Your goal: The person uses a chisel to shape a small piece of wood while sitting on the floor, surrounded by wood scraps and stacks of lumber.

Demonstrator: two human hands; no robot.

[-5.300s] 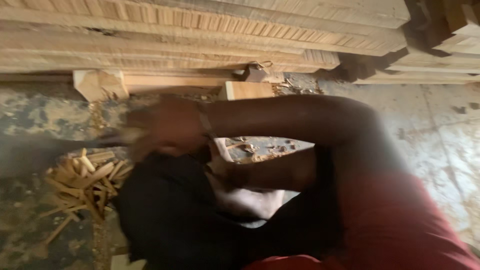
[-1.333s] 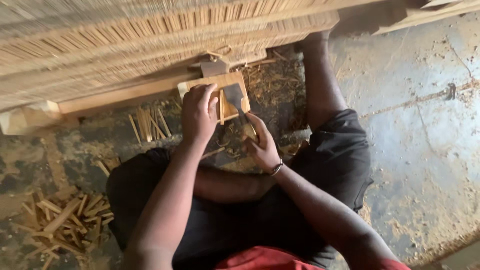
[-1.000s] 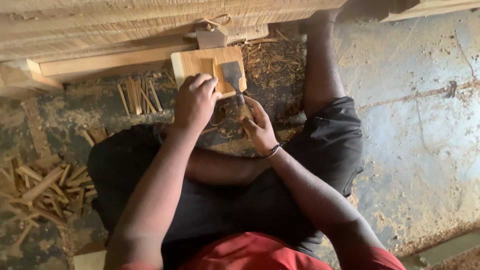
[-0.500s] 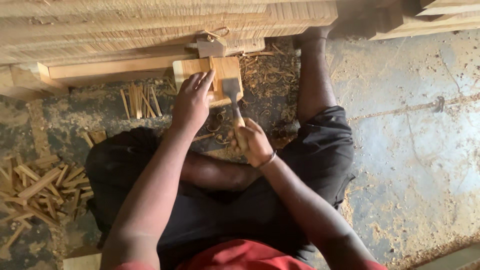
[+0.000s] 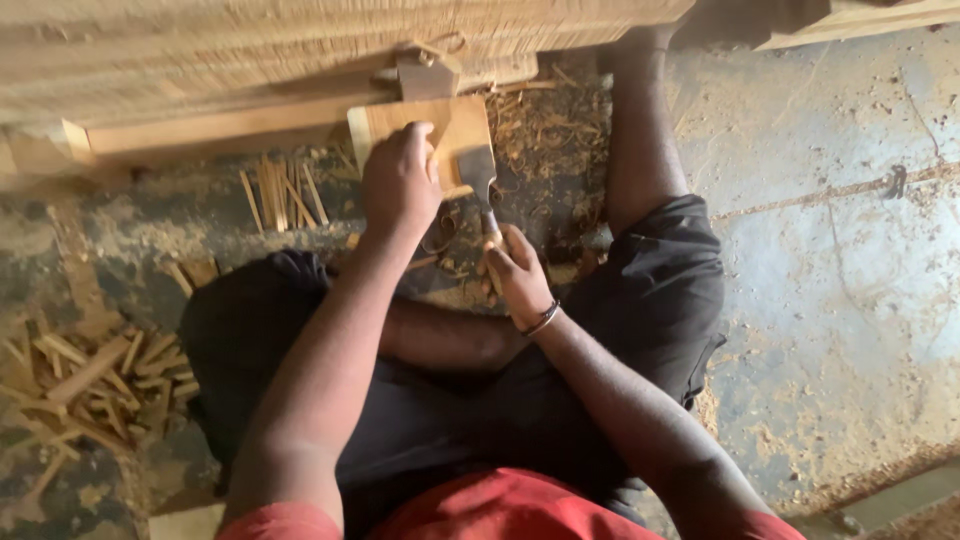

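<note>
Since half a second ago, little has shifted: left hand point(image 5: 398, 185) keeps gripping the pale, flat wooden block point(image 5: 455, 130) propped against the timber stack point(image 5: 200, 50). Right hand point(image 5: 518, 275) clasps the hatchet point(image 5: 478, 170), its dark blade touching the block's lower right face.

– What is the block point(image 5: 455, 125) made of?
– Pale wood, smooth on top. The sticks point(image 5: 90, 370) on the floor are rough, split wood too.
– And the blade point(image 5: 478, 165)?
– Dull grey metal, not shiny.
– The floor point(image 5: 820, 260)?
– Hard, rough and dusty, with curly wood shavings point(image 5: 545, 120) on it.
– The shorts point(image 5: 640, 300)?
– Soft black cloth, matt. The bracelet point(image 5: 541, 321) looks like thin metal.
</note>
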